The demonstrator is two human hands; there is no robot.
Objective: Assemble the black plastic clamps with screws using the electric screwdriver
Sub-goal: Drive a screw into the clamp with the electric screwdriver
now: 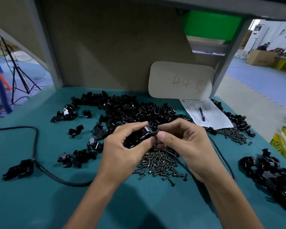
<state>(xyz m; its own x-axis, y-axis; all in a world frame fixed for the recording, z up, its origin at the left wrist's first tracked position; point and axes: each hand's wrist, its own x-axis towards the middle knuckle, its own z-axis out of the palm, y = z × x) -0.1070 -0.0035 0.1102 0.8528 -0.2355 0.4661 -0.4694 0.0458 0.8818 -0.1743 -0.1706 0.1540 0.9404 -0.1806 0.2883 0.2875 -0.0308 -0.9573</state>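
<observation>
Left hand (130, 142) is curled tight around a black plastic clamp (144, 132), fingers above and thumb below, raised over the bench (31, 195). Right hand (180, 139) pinches a screw (154, 133) between thumb and forefinger, its tip at the clamp's side; we cannot tell whether it has entered the hole.

Beneath both hands lies the loose screw pile (157, 164). Unassembled clamp halves (130, 109) are heaped behind, with more black parts (274, 172) at far right. A black cable (45, 169) loops across the left of the bench. We do not see the electric screwdriver itself.

Risks, as we judge them:
- Screw started crooked; driving it would then cross-thread or crack the plastic.
- Clamp halves slipping out of line if the left grip relaxes, so the holes no longer meet.
- Screw dropped into the pile below: harmless, but costs a re-pick.
- Cable near the right wrist could snag when we reach for the driver.
</observation>
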